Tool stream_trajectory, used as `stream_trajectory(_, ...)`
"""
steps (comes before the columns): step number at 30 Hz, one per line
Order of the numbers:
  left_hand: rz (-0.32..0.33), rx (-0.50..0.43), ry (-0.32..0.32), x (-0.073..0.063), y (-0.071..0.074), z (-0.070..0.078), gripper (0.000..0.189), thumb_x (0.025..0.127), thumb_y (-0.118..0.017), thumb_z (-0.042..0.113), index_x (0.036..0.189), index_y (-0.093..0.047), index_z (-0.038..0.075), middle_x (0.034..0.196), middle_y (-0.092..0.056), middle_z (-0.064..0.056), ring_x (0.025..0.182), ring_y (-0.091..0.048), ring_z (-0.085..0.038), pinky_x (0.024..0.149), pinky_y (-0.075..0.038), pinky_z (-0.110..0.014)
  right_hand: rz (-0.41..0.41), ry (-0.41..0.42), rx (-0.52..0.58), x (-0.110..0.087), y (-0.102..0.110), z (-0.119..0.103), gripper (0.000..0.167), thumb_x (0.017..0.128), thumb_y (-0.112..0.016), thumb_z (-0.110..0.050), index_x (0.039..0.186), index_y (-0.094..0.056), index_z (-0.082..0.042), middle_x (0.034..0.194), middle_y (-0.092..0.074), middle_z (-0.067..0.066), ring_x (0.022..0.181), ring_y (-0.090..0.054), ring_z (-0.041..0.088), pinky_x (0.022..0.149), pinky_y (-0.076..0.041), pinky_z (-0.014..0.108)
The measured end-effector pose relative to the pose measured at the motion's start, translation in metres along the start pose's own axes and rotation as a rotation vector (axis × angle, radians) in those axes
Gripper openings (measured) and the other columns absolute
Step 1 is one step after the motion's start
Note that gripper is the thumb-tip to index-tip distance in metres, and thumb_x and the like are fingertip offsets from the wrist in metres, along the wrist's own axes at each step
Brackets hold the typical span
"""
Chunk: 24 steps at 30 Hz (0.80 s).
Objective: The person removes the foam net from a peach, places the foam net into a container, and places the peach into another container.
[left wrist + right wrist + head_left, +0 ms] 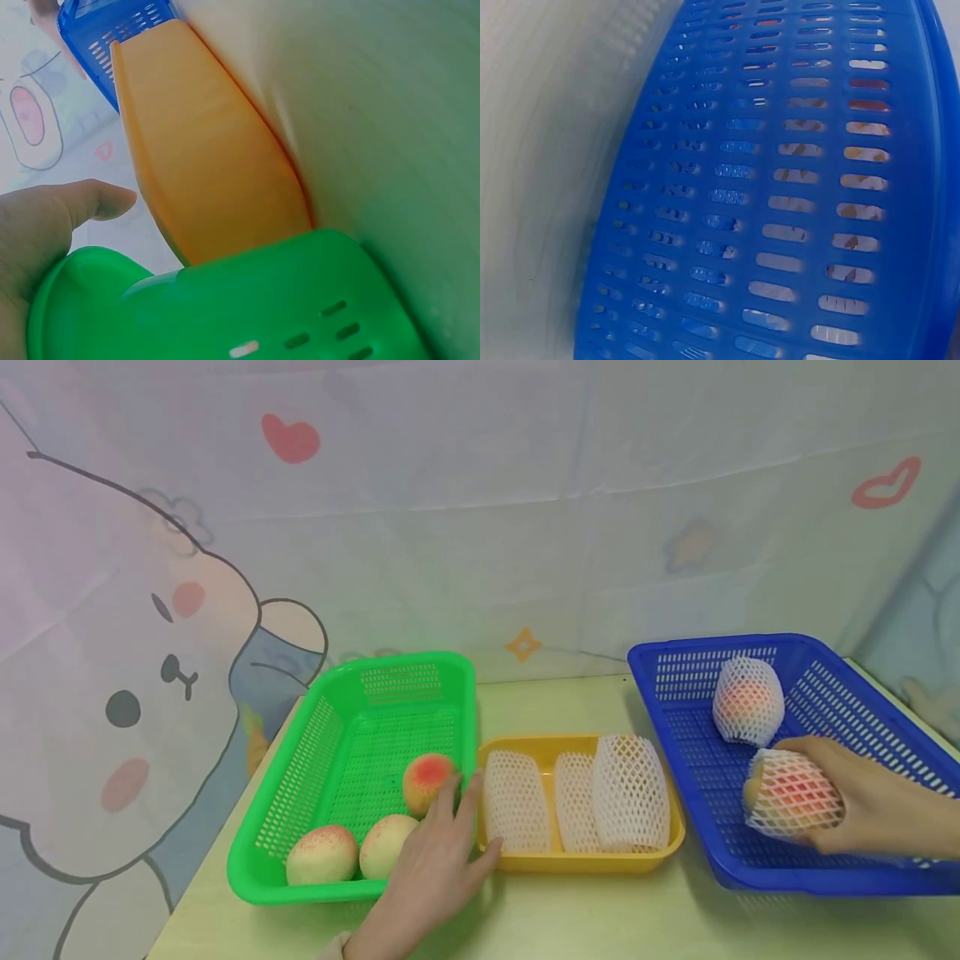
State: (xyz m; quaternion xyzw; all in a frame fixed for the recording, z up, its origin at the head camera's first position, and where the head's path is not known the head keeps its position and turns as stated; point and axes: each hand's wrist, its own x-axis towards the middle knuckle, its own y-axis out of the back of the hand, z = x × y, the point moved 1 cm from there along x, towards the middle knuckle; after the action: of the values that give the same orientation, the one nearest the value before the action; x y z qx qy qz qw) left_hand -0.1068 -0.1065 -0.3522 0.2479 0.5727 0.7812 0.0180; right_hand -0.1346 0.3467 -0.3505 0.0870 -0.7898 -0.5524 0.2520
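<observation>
Right of the tray (577,864), the right hand (866,806) clamps its fingers on a netted peach (793,793). Left of the tray, the left hand (441,860), fingers apart, is at a bare peach (426,781) in the green basket (468,710).

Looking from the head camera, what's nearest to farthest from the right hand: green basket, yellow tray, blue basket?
1. Blue basket: under the right hand.
2. Yellow tray: in the middle.
3. Green basket: over on the left.

Blue basket (758,196) (slotted), pale tabletop (532,187) alongside
</observation>
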Motion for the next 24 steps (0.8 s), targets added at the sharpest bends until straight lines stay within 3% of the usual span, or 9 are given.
stream_trajectory(7, 0.015, -0.006, -0.007, 0.000, 0.002, 0.001, 0.069, 0.086, -0.067, 0.032, 0.143, -0.040, 0.004, 0.136, -0.049, -0.020, 0.108, -0.061, -0.031, 0.075, -0.056, -0.041, -0.070, -0.083, 0.031, -0.003, 0.000, -0.005, 0.094, 0.053, -0.090, -0.030, 0.130, -0.041, -0.009, 0.100, -0.059, 0.004, 0.076, -0.047, -0.008, 0.057, -0.044, 0.018)
stream_trajectory(17, 0.073, -0.004, -0.044, 0.001, 0.005, 0.003, 0.067, 0.084, -0.069, 0.031, 0.142, -0.043, 0.008, 0.129, -0.053, -0.017, 0.112, -0.059, -0.030, 0.076, -0.057, -0.041, -0.048, -0.125, 0.036, 0.002, 0.005, -0.019, 0.101, 0.052, -0.092, -0.031, 0.135, -0.038, -0.011, 0.107, -0.061, 0.010, 0.084, -0.053, 0.004, 0.061, -0.045, 0.021)
stream_trajectory(24, 0.089, -0.029, -0.078, 0.004, 0.005, 0.005, 0.064, 0.085, -0.068, 0.031, 0.141, -0.044, 0.012, 0.128, -0.055, -0.015, 0.120, -0.053, -0.031, 0.097, -0.048, -0.048, -0.063, -0.151, 0.054, 0.005, 0.008, -0.031, 0.100, 0.055, -0.090, -0.033, 0.136, -0.036, -0.010, 0.109, -0.061, 0.012, 0.085, -0.054, 0.007, 0.061, -0.045, 0.023)
